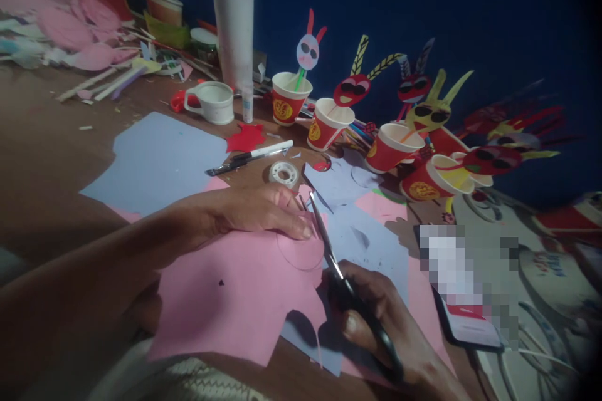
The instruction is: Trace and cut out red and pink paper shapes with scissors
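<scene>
A pink sheet of paper [226, 301] with a curved line drawn near its right edge is pinched between the thumb and fingers of my left hand [258, 213]. My right hand [380, 307] is wrapped round the black handles of a pair of scissors [336, 263]. The metal blades point up and away, at the pink sheet's right edge, just right of my left thumb. Whether paper lies between the blades is hard to tell. Light blue paper [376, 257] lies under and beyond the scissors.
Red-and-white cups [286, 100] with paper faces on sticks stand along the back. Nearer are a tape roll [283, 173], a marker [268, 150], a red paper piece [245, 136], a white mug [215, 103] and a blue sheet [155, 163]. A phone [475, 326] lies at right.
</scene>
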Tool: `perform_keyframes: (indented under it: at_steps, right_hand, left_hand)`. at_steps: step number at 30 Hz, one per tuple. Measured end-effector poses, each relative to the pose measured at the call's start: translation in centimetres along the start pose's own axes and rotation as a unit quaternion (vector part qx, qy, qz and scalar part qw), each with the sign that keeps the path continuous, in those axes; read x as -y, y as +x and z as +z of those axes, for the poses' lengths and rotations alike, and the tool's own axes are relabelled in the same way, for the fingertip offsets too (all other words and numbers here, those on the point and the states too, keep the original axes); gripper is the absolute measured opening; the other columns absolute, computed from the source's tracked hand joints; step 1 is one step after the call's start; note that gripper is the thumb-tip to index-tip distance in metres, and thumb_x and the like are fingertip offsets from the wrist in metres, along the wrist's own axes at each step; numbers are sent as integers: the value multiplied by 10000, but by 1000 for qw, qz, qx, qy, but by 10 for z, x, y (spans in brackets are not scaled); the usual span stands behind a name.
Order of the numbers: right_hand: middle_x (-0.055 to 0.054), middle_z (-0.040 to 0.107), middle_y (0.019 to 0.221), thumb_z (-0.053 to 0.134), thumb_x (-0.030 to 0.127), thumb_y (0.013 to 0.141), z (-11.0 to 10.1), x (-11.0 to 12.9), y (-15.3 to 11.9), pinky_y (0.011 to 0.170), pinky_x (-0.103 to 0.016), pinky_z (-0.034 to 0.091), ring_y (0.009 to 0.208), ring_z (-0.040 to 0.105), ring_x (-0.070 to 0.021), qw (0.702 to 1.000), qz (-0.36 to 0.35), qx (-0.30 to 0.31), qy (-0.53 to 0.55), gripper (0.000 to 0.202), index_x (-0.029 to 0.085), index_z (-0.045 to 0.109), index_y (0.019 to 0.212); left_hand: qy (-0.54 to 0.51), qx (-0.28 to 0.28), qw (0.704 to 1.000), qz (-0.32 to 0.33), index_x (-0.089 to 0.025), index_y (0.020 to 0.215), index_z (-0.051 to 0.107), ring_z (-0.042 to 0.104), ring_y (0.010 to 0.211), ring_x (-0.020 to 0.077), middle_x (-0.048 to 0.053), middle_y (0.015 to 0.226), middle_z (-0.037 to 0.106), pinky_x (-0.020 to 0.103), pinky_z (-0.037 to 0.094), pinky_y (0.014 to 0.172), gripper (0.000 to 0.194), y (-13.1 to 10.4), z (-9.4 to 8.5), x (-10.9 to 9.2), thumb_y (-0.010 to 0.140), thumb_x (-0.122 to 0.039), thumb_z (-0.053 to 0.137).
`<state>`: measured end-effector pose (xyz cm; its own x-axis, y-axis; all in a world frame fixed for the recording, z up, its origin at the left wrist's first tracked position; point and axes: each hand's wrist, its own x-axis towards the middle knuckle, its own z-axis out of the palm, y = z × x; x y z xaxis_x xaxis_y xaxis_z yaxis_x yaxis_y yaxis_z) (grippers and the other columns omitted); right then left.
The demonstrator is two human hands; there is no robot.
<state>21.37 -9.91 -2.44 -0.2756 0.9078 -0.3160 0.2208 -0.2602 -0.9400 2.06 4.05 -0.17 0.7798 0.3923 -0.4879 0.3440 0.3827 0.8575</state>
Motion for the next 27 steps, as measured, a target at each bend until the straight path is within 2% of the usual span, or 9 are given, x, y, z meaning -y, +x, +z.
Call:
perform_keyframes:
  at_steps: [3,8,14,25,27]
  right_hand:
    - [52,397,624,636,518,728,0,-2,1,498,-232,248,569,312,-109,1000,2,1,5,356,180,558,810]
    - [50,388,633,643,488,733,0,-3,1,507,-237,246,586,310,-113,1000,-4,2,6,322,187,532,758]
    - [50,390,631,647,493,725,-1,-2,0,506,-235,249,585,306,-114,1000,4,4,-3,328,191,521,751]
    - [56,356,610,659,515,712,1,3,0,494,-226,237,574,282,-107,1000,7,-4,-19,372,190,480,687]
    - [57,346,604,667,520,702,1,3,1,487,-225,234,570,279,-106,1000,16,-6,-22,384,189,474,676]
  left_hand:
    - [16,-11,1000,-2,-157,579,614,417,477,75,-48,526,512,194,307,485,153,0,-1,0,667,-282,623]
    - [12,-6,1000,7,-142,693,681,470,504,96,-29,569,576,210,363,524,142,2,-3,3,659,-271,632]
    - [26,14,999,13,-139,847,719,513,547,97,-11,633,645,200,367,560,205,1,-6,2,715,-213,581]
    - [-8,13,1000,7,-117,750,703,543,561,99,-15,596,644,187,396,545,160,4,-4,4,633,-186,618]
    - [9,-40,999,19,-106,728,707,544,520,107,-3,576,651,199,402,519,159,6,-6,7,611,-197,650]
